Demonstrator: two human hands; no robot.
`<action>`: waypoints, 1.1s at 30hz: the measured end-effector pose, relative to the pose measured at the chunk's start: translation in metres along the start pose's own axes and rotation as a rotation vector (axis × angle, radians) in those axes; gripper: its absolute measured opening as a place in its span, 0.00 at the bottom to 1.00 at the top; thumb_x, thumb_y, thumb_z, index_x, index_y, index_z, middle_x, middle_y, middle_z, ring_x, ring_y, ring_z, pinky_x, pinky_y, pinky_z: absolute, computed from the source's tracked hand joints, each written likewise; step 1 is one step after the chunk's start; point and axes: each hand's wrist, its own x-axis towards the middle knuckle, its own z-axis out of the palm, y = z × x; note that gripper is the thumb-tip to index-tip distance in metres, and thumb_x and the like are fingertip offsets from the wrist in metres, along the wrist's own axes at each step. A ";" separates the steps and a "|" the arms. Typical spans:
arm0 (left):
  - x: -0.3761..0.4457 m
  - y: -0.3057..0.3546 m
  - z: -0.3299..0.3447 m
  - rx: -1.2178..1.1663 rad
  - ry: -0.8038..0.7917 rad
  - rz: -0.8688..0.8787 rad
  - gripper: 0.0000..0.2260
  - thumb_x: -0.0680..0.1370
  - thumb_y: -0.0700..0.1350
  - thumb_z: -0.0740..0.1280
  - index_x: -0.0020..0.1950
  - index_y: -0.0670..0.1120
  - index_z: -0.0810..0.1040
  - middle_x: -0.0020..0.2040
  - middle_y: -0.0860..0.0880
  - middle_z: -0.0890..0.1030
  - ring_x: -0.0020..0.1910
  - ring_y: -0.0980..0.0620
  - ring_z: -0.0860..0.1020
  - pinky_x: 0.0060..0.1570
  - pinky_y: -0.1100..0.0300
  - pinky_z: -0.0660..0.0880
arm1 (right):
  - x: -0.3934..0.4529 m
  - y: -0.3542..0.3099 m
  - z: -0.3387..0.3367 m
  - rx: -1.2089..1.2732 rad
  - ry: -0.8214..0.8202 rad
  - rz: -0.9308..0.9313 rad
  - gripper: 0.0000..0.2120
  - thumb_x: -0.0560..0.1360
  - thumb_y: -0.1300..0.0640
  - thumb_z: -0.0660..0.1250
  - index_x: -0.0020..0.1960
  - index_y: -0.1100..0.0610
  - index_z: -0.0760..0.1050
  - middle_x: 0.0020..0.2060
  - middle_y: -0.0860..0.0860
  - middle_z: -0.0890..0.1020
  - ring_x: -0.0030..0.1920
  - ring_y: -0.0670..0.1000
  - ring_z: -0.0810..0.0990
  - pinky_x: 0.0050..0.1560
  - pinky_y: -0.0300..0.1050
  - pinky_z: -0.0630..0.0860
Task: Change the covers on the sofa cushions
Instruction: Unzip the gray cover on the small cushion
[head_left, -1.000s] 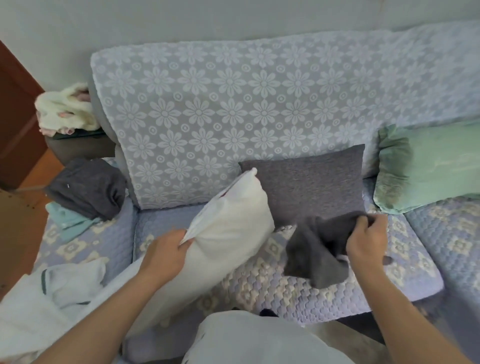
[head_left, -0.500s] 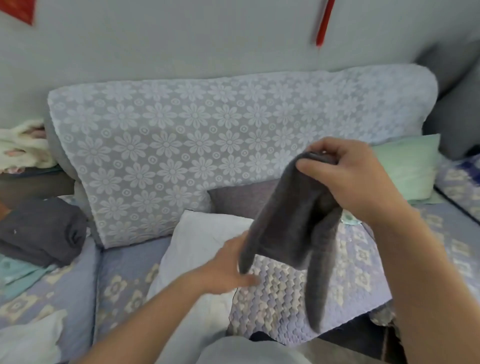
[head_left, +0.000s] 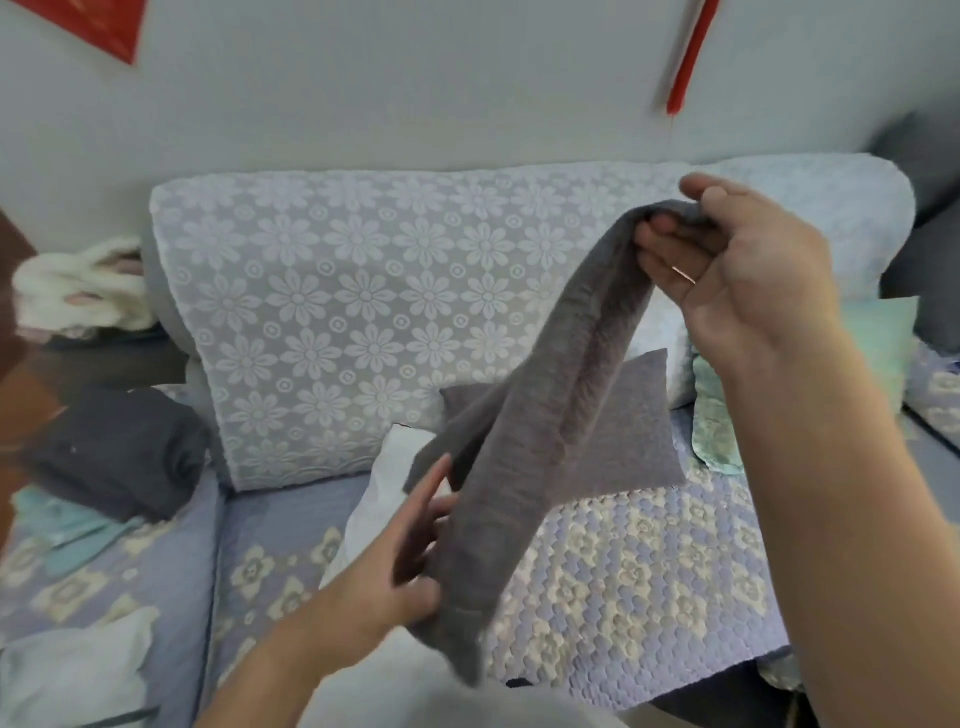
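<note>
The sofa (head_left: 623, 597) carries a grey cushion (head_left: 631, 447) against its backrest and a white insert (head_left: 384, 493) in front. Above the seat, a grey cover (head_left: 540, 415) (bunched lengthwise) hangs between both hands: right hand (head_left: 748, 280) pinches its top, left hand (head_left: 410, 566) grips lower down.

Sofa (head_left: 623, 587) bears grey cushion (head_left: 623, 441), white pillow (head_left: 384, 493), probably folded covers (head_left: 119, 457).
</note>
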 end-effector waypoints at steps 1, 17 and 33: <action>-0.002 0.001 0.001 0.049 -0.038 0.004 0.53 0.68 0.57 0.79 0.82 0.61 0.46 0.80 0.53 0.62 0.78 0.52 0.64 0.74 0.48 0.63 | -0.001 0.005 0.004 -0.007 -0.010 0.018 0.11 0.83 0.61 0.57 0.58 0.59 0.77 0.35 0.53 0.85 0.44 0.54 0.87 0.49 0.49 0.83; 0.218 0.021 0.081 0.728 0.613 -0.143 0.12 0.80 0.53 0.66 0.62 0.50 0.79 0.58 0.46 0.83 0.59 0.44 0.80 0.53 0.57 0.72 | 0.000 -0.025 -0.142 -0.118 -0.096 0.008 0.06 0.80 0.61 0.63 0.49 0.60 0.78 0.41 0.56 0.87 0.48 0.57 0.87 0.51 0.49 0.83; 0.350 -0.038 0.319 0.259 0.267 -0.647 0.15 0.80 0.43 0.67 0.66 0.49 0.75 0.55 0.49 0.80 0.50 0.51 0.82 0.52 0.55 0.78 | 0.130 0.083 -0.560 -0.706 0.686 0.299 0.13 0.75 0.66 0.64 0.56 0.55 0.79 0.45 0.51 0.82 0.53 0.59 0.82 0.46 0.45 0.77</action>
